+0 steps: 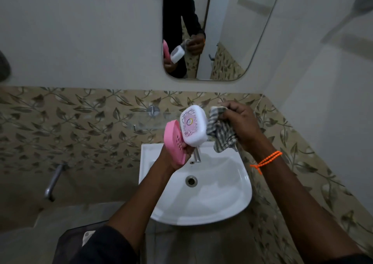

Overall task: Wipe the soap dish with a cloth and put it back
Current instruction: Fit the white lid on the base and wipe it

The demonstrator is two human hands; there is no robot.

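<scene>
The opened soap dish [182,136], pink tray and white lid, is being gripped above the basin [238,201] by the left hand [177,156] while the checked cloth [221,132], bunched in the right hand [240,122], is being held just beside the lid; wiping appears under way, replacement outstanding.

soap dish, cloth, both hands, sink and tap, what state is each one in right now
pink soap dish base: held tilted in the left hand, above the sink
white lid: off the base, held alongside it in the same grip
checked cloth: bunched in the right hand, beside the lid
sink: no water pooled
tap: no water running
</scene>
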